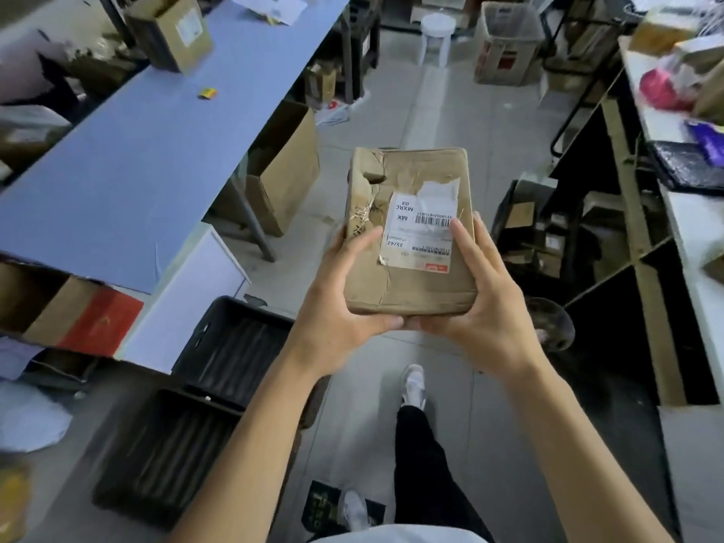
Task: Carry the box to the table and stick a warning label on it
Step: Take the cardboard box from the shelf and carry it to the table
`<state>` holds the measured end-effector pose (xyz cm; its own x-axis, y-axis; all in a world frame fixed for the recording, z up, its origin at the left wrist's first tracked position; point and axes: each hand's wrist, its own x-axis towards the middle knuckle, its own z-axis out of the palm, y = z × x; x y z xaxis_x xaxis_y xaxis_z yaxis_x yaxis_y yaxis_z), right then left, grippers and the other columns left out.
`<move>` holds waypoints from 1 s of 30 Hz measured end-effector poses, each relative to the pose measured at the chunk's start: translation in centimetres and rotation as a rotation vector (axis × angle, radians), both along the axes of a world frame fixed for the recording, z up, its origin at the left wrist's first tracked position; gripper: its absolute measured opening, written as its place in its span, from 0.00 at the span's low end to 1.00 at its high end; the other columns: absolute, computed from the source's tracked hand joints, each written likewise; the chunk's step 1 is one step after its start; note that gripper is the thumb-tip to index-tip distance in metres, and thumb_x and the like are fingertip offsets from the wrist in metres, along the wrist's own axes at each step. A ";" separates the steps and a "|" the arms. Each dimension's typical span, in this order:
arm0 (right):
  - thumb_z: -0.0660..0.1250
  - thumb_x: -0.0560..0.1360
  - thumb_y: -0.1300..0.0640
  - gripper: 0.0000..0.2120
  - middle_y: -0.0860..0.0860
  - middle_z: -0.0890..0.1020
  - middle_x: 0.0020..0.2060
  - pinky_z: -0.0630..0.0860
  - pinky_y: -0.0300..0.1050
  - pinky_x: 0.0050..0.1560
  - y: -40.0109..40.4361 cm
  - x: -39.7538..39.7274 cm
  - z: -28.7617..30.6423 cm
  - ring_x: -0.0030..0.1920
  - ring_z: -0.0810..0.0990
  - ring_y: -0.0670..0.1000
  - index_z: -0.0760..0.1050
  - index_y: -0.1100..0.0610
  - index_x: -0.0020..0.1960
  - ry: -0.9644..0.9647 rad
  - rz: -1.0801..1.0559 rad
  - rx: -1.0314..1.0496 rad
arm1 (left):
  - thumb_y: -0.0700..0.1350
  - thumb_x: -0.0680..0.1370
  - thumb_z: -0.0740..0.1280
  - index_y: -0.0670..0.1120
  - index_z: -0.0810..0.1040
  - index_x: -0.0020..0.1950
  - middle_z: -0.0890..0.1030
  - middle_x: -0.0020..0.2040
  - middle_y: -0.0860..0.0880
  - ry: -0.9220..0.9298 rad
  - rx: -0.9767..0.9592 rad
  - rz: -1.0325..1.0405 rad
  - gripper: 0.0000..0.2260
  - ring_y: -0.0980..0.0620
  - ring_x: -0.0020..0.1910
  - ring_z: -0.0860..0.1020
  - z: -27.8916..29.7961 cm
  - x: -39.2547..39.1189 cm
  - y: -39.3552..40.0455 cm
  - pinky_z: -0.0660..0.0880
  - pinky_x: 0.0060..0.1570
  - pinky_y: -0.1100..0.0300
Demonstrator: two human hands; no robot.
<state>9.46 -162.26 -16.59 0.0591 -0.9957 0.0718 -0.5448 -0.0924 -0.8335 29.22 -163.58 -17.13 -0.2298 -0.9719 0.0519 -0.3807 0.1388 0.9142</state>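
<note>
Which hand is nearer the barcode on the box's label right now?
Right. The right hand has its thumb tip touching the barcode on the box. The left hand holds the opposite edge, its thumb short of the label.

Box [411,233] held between aisle tables — long table [129,158] left, shelving [634,244] perhaps right.

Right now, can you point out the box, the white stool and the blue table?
box [423,166], head view, bare cardboard top
white stool [438,24], head view, round seat
blue table [156,143], head view, bare top
</note>
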 end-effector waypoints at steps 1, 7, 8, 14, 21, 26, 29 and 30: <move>0.81 0.55 0.43 0.59 0.39 0.49 0.78 0.52 0.14 0.59 -2.7 -0.3 -0.5 0.67 0.47 0.21 0.53 0.43 0.78 -0.005 0.010 0.007 | 0.41 0.65 0.80 0.61 0.64 0.73 0.67 0.73 0.55 -0.002 0.014 0.012 0.43 0.58 0.72 0.66 -0.5 -0.4 -2.4 0.68 0.71 0.53; 0.79 0.56 0.40 0.58 0.41 0.47 0.79 0.51 0.17 0.62 -18.9 -2.0 -1.7 0.73 0.48 0.31 0.51 0.44 0.78 -0.014 0.133 0.021 | 0.40 0.65 0.80 0.62 0.65 0.73 0.69 0.71 0.60 -0.007 0.053 0.146 0.42 0.63 0.69 0.67 -1.1 -2.3 -16.2 0.70 0.69 0.54; 0.79 0.56 0.41 0.58 0.41 0.47 0.79 0.50 0.17 0.63 -21.4 -1.9 -1.5 0.73 0.48 0.32 0.51 0.44 0.78 -0.008 0.165 0.022 | 0.40 0.66 0.79 0.63 0.65 0.72 0.69 0.70 0.62 -0.001 0.065 0.170 0.42 0.64 0.68 0.68 -0.8 -2.2 -18.2 0.71 0.68 0.55; 0.81 0.58 0.46 0.57 0.44 0.48 0.79 0.50 0.17 0.62 -34.9 1.8 -0.6 0.67 0.44 0.21 0.52 0.46 0.78 0.005 0.380 -0.022 | 0.40 0.65 0.79 0.63 0.65 0.72 0.67 0.73 0.58 0.009 0.047 0.373 0.42 0.61 0.71 0.67 0.2 0.9 -27.8 0.70 0.69 0.53; 0.81 0.58 0.44 0.57 0.45 0.48 0.80 0.55 0.24 0.68 -49.9 11.0 -3.0 0.77 0.50 0.37 0.52 0.47 0.79 0.023 0.595 -0.031 | 0.38 0.65 0.79 0.60 0.67 0.72 0.68 0.71 0.58 0.050 0.019 0.587 0.40 0.66 0.68 0.67 -2.5 8.4 -38.7 0.66 0.59 0.78; 0.82 0.59 0.46 0.57 0.44 0.48 0.79 0.58 0.30 0.71 -61.0 19.9 -4.1 0.78 0.50 0.40 0.52 0.48 0.79 0.035 0.705 -0.014 | 0.39 0.64 0.80 0.57 0.68 0.71 0.69 0.70 0.56 0.078 0.022 0.688 0.40 0.64 0.66 0.69 -3.8 15.9 -48.0 0.69 0.57 0.76; 0.83 0.58 0.47 0.57 0.45 0.48 0.79 0.56 0.21 0.66 -66.8 24.6 -3.5 0.77 0.52 0.39 0.53 0.48 0.78 0.066 0.724 -0.023 | 0.39 0.65 0.80 0.56 0.67 0.72 0.68 0.70 0.55 0.059 0.025 0.725 0.40 0.61 0.67 0.68 -3.2 20.3 -53.4 0.69 0.60 0.74; 0.83 0.59 0.48 0.57 0.46 0.49 0.79 0.56 0.19 0.64 -68.6 26.0 -3.2 0.76 0.52 0.38 0.53 0.48 0.78 0.065 0.728 -0.032 | 0.39 0.65 0.80 0.56 0.67 0.72 0.67 0.71 0.54 0.058 0.019 0.737 0.40 0.59 0.67 0.68 -3.0 21.6 -55.0 0.69 0.60 0.74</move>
<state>35.45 -230.81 -19.78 0.7103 -0.7000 0.0742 -0.3841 -0.4737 -0.7925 50.78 -218.61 -20.17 0.4851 -0.8741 0.0257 -0.3204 -0.1503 0.9353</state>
